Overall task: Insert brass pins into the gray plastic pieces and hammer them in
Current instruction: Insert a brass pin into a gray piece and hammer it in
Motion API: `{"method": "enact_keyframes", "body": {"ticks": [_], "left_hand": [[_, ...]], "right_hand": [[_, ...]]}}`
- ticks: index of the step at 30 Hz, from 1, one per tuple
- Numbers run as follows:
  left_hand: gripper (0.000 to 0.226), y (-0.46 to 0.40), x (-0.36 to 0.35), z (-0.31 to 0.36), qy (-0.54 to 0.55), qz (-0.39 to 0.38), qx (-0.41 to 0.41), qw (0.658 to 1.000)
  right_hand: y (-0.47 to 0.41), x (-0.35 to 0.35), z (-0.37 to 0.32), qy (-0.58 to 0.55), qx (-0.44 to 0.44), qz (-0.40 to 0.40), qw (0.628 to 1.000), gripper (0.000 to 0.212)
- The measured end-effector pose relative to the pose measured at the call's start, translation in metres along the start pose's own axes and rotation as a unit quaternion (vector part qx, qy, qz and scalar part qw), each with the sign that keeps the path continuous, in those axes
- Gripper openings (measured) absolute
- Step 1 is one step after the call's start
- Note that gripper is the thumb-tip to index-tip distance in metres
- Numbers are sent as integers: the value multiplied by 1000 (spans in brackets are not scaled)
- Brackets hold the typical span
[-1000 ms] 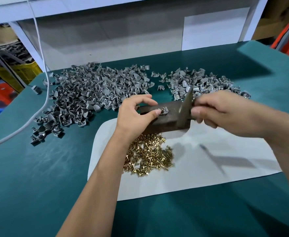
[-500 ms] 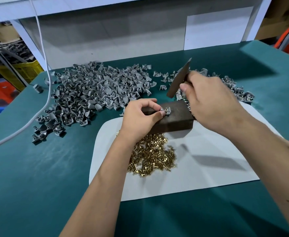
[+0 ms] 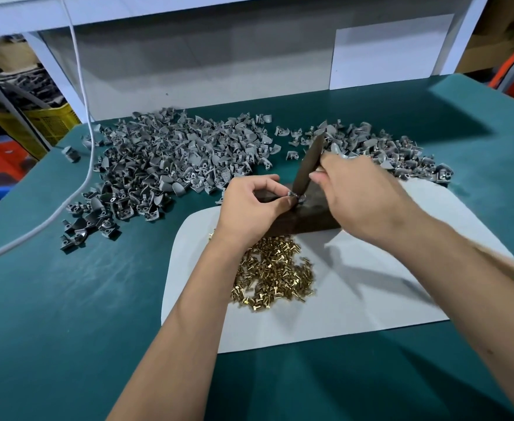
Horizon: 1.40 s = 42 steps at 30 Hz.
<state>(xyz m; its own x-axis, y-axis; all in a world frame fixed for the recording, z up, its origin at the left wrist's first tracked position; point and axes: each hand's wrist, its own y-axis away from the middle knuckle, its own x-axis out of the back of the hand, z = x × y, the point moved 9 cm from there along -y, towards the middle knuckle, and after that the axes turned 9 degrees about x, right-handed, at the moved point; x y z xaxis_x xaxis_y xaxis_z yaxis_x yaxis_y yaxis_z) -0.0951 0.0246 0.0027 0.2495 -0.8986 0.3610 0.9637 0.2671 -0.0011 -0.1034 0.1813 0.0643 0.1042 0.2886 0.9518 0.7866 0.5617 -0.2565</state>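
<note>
In the head view, the left hand [image 3: 251, 205] pinches a gray plastic piece [image 3: 295, 196] at its fingertips, on top of a dark block [image 3: 310, 217]. The right hand [image 3: 359, 192] is curled around a flat metal striker [image 3: 308, 165] whose lower end meets the piece. Brass pins [image 3: 275, 273] lie heaped on a white sheet [image 3: 371, 299] just below the left wrist; loose gray pieces [image 3: 170, 165] spread beyond both hands. Likely risks: a glancing blow could hit the pinching fingertips, or tip the pin so it seats crooked. No readable writing shows anywhere.
</note>
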Motion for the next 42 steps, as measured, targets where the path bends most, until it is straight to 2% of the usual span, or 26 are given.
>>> {"method": "enact_keyframes", "body": {"ticks": [2,5,6,9,10,11,14,15,18,19,21,22,23,24,27,28,30,32,33,36,37,38,41,42], "left_hand": [[8,0,0,-1,1,-1,3,1000],[6,-1,1,-2,-7,1,3,1000],[6,-1,1,-2,-7,1,2,1000],[7,0,0,0,-4,-1,-1,1000],[7,1,0,1,-7,0,-1,1000],[7,1,1,1,-11,2,0,1000],[7,1,2,1,-19,7,2,1000],[7,1,2,1,-18,9,1,1000],[6,3,2,4,-13,11,-1,1000],[6,3,2,5,-13,11,-1,1000],[8,4,3,4,-12,9,3,1000],[9,4,3,4,-12,7,4,1000],[9,3,3,4,-13,9,5,1000],[9,2,4,3,-14,12,4,1000],[7,4,3,6,-9,13,2,1000],[6,4,3,6,-7,12,3,1000],[6,5,3,6,-3,8,6,1000],[6,4,3,5,-9,7,7,1000],[7,3,4,4,-11,8,6,1000],[7,4,3,7,-3,2,-1,1000],[7,4,2,7,-2,1,-2,1000],[7,5,3,7,-3,4,0,1000],[7,3,3,4,-15,14,4,1000],[7,2,4,4,-16,17,2,1000]], "right_hand": [[-3,11,2,37,13,12,999,21],[3,39,-5,10,44,163,986,21],[3,35,-9,1,45,157,987,21],[-3,3,-5,34,23,11,999,18],[-6,5,-2,47,27,4,999,18],[-8,13,-1,54,31,21,998,18],[-2,36,0,16,25,155,987,19],[0,30,-2,-3,18,146,989,20],[1,-1,-1,1,-3,25,1000,22],[-1,3,1,21,4,18,1000,22],[-5,21,1,68,27,54,996,23],[-4,30,2,71,25,98,992,22],[-2,36,0,49,17,134,990,22],[-2,33,-1,24,12,138,990,22],[-2,3,-1,5,-2,19,1000,21],[-4,4,2,21,0,5,1000,21],[-7,23,5,65,8,49,997,23],[-1,42,1,35,10,152,988,22],[1,39,-5,16,13,158,987,22],[-1,6,-15,44,25,33,998,24],[-3,7,-12,57,25,18,998,25],[-6,13,-8,68,25,26,997,26],[-2,40,-4,68,27,155,985,24],[0,38,-6,50,26,162,985,23]]}}
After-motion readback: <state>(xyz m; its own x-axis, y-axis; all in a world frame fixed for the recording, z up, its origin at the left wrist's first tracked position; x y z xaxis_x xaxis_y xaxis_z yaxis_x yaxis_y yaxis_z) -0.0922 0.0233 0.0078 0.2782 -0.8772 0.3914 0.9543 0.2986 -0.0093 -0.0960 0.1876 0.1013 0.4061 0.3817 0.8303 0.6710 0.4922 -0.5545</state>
